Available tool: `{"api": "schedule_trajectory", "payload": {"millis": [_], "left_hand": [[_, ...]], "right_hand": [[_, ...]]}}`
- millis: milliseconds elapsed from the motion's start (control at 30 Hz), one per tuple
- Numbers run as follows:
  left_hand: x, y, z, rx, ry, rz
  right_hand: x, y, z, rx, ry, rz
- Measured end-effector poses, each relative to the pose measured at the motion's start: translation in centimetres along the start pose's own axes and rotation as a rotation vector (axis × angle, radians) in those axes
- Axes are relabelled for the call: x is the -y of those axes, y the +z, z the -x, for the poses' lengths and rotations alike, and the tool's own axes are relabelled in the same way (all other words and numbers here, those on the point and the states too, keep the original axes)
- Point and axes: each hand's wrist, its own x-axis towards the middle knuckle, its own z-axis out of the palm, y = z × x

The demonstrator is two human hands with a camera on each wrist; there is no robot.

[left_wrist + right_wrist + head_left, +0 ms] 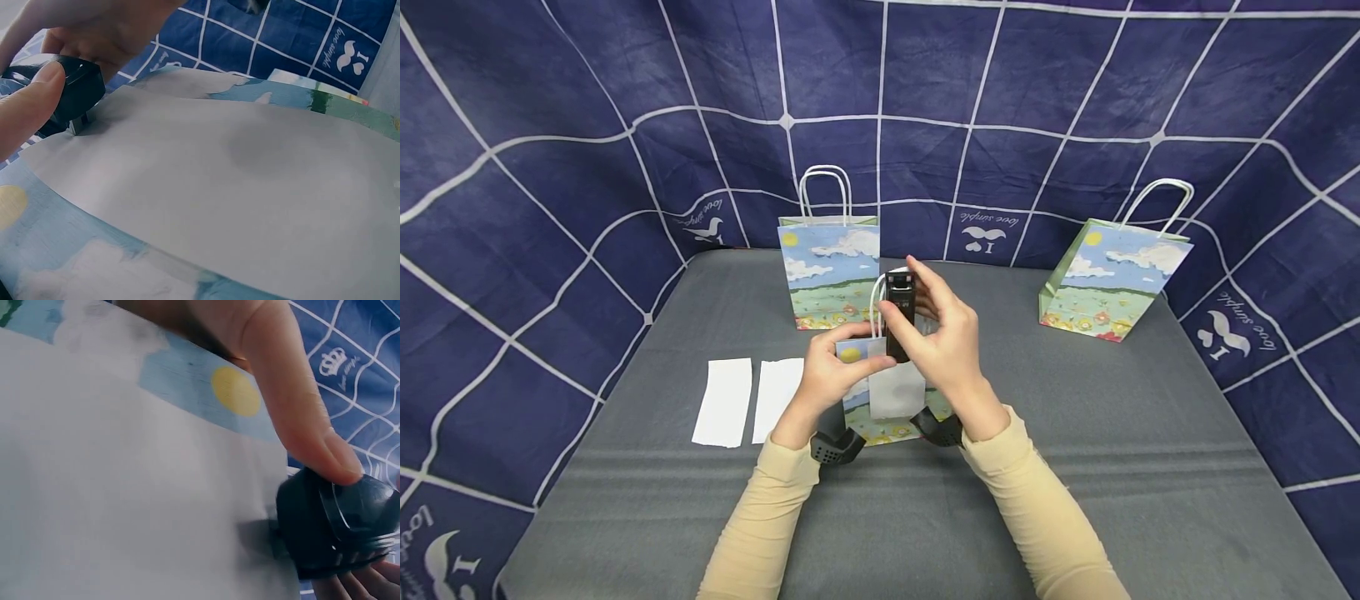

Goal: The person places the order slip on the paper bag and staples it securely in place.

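Two cream sleeves (752, 521) extend over the grey worktop (917, 533), nearest to me. My right hand (951, 337) grips the black stapler (901, 317), which is located at the top edge of the white sheet (898, 402) and the landscape-print paper bag (891, 432) behind it. My left hand (831, 362) holds the bag's upper left part, thumb against the stapler. Two loose white sheets (722, 402) lie side by side to the left. Farther back, two matching handled bags (838, 279) stand well apart before the blue grid-patterned curtain (925, 58).
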Motion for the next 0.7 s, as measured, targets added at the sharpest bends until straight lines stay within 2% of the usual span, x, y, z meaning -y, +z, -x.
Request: {"api": "schedule_trajectory", "payload": {"millis": [300,533,700], "left_hand": [[-0.1,0.0,0.0,-0.001,0.005,-0.013],[-0.1,0.0,-0.1,-0.004,-0.012,0.005],[-0.2,-0.1,-0.1,-0.011,-0.019,-0.002]], "right_hand": [[-0.2,-0.1,0.4,-0.184,-0.107,0.074],[-1.0,-0.1,0.9,-0.372,-0.211,-0.034],[-1.8,-0.6,1.5,-0.383,-0.177,-0.044]]}}
